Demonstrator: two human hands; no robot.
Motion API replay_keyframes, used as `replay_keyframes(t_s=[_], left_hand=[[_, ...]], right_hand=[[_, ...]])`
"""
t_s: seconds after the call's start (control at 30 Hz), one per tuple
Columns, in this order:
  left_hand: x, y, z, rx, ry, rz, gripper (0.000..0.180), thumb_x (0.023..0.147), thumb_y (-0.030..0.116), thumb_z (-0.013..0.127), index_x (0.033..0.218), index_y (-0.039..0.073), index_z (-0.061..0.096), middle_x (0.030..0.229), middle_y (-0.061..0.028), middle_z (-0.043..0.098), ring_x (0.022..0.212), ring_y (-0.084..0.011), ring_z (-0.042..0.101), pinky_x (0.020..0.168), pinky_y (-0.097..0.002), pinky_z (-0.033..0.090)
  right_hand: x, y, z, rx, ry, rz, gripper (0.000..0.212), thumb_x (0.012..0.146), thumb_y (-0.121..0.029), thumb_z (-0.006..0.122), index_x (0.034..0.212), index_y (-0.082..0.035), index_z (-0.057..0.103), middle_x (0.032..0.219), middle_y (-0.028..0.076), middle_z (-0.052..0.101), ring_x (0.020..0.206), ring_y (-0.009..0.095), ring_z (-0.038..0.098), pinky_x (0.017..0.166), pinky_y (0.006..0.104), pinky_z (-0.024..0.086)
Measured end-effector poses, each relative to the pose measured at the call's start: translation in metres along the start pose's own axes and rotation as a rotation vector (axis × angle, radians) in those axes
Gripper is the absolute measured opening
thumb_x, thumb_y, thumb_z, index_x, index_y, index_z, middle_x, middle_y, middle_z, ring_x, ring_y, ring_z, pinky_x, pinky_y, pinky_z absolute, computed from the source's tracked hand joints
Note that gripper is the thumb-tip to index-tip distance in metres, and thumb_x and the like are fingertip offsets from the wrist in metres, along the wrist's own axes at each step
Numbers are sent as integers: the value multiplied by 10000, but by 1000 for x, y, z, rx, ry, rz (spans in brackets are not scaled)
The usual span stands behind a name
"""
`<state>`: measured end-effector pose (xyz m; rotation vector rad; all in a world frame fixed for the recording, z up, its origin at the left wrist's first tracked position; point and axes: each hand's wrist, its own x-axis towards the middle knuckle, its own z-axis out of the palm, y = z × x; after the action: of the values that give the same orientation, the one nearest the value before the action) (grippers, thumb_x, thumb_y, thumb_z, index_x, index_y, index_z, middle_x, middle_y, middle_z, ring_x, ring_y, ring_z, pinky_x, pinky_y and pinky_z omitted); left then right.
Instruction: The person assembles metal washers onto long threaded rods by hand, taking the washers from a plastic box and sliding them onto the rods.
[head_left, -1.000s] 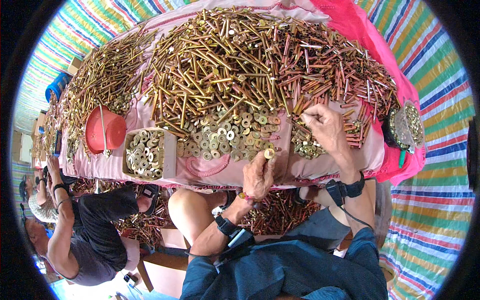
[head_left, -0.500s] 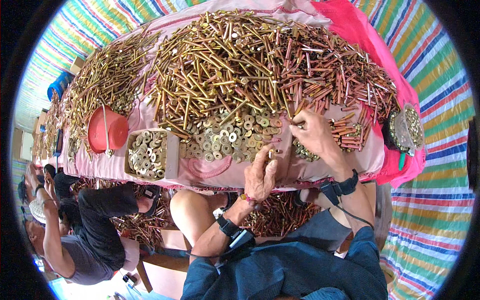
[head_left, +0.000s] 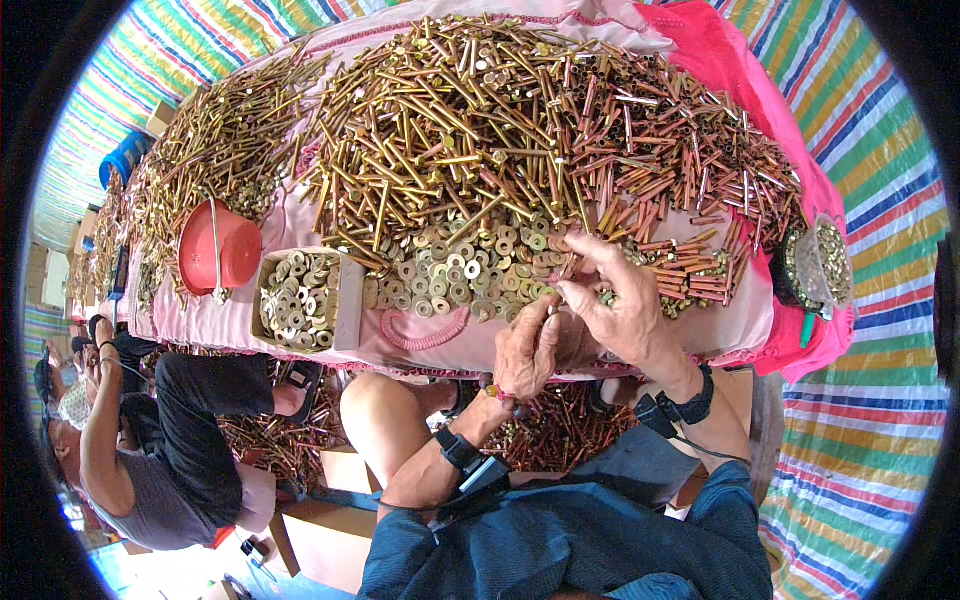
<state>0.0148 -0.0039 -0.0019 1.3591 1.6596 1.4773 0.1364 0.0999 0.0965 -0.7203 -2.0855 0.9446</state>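
Observation:
My left hand is closed, thumb against fingers, on a small metal piece seen nearly end-on; its exact kind is too small to tell. Close by on the right, my right hand curves in with thumb and forefinger around something brownish, mostly lost against the pile. Flat round washers lie spread just beyond the left hand. Short copper-coloured metal sleeves and small nuts lie past the right hand. Long yellowish bolts are heaped further back.
A cardboard box of washers and a red bucket stand to the left. At the right edge is a clear tub of nuts. Another person sits at the far left. More metal parts lie below the table edge.
My right hand has come down and left from the edge of the bolt heap, nearer my left hand. The left hand has shifted slightly and turned its fingertips toward the right one.

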Motion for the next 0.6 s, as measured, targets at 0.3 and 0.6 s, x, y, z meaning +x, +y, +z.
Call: replay_keyframes(t_s=[0.3,0.6], left_hand=[[-1,-5,2,81,121,204,320,937,95,644,1239,16,575,997,-188,664,765,-328,662,685,-383,533],[-5,-7,4,-65,130,73,323,975,88,600,1284,38,519,928,-105,697,697,-180,663,634,-315,530]], right_hand=[[-1,13,-7,-41,-264,-91,195,893,-157,708,1019,-10,681,826,158,674,725,321,675,629,384,532],[-12,49,-7,-249,-247,115,184,826,-162,724,932,-14,695,815,153,655,750,333,661,672,421,523]])
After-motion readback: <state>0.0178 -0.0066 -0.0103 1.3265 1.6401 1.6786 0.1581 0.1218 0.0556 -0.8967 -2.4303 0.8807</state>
